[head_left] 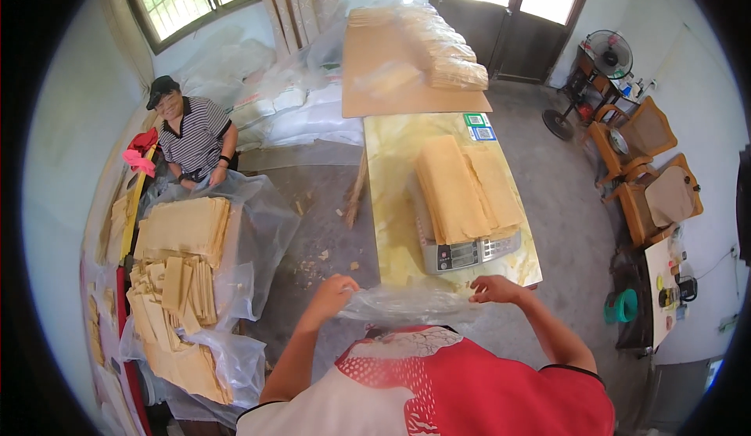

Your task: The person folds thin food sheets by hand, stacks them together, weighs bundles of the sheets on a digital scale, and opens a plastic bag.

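left hand (pixel 338 289): I see it raised in front of my chest, fingers pinching the left end of the clear plastic bag (pixel 407 305)
right hand (pixel 494 287): fingers pinched on the bag's right end, so the film hangs stretched between both hands
bag position: in the air, just below the near edge of the desk (pixel 383 201) and above my red and white shirt, touching neither the desk nor the scale
scale (pixel 468 252): grey, sitting at the near end of the yellowish desk, loaded with a stack of thin tan sheets (pixel 461 189) that overhangs its pan
other person (pixel 192 135): seated at far left in a striped shirt, hands on another plastic bag beside piles of tan sheets (pixel 180 228); those hands are theirs, not mine
far board (pixel 391 68): brown board beyond the desk with more wrapped sheets on it
doing it well: I judge the film is bunched, so I would rub the layers apart with thumb and forefinger on each side, find the mouth, and pull it wide and even, with no twist
care: I would keep the grip light, since thin film may tear or cling shut, and hold the bag clear of the scale
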The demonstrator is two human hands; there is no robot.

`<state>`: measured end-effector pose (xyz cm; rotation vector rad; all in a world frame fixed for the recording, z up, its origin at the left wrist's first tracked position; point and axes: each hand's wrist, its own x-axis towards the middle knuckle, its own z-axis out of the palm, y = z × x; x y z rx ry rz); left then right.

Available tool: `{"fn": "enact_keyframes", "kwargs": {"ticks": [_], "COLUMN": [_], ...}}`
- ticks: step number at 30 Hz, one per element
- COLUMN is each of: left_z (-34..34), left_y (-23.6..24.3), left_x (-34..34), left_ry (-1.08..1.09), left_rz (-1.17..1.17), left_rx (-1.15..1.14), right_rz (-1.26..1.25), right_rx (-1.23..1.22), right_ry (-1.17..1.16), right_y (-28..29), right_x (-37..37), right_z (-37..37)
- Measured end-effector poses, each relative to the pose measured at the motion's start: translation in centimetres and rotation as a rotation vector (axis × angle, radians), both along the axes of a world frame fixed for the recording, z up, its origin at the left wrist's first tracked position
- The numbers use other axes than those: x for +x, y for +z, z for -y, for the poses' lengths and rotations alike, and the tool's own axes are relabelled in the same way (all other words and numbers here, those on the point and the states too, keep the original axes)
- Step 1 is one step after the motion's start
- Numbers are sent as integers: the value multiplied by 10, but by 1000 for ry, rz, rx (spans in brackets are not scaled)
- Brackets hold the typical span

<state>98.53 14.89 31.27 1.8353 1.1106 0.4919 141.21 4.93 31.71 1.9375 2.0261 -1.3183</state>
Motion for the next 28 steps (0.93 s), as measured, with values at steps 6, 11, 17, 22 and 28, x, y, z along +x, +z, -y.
{"fn": "enact_keyframes", "kwargs": {"ticks": [6,11,17,22,28], "left_z": [-22,-48,-66,-85,-92], "left_y": [16,27,18,-17,-19], "left_x": [98,139,189,247,271], "left_ry": [-70,122,323,477,434], "left_rz": [283,535,503,441,480], "left_rx": [-12,-578,-415,-377,-608], "right_rz": [-428,-414,-327,-366,-610], "right_rx": [294,476,584,353,-40], "right_ry": [-635,-883,-891,-834,-906], "right_y": [52,37,-22,-62,-39], "right_x": [19,78,139,138,143], "right_z": [-32,-66,-123,-171,-188]}}
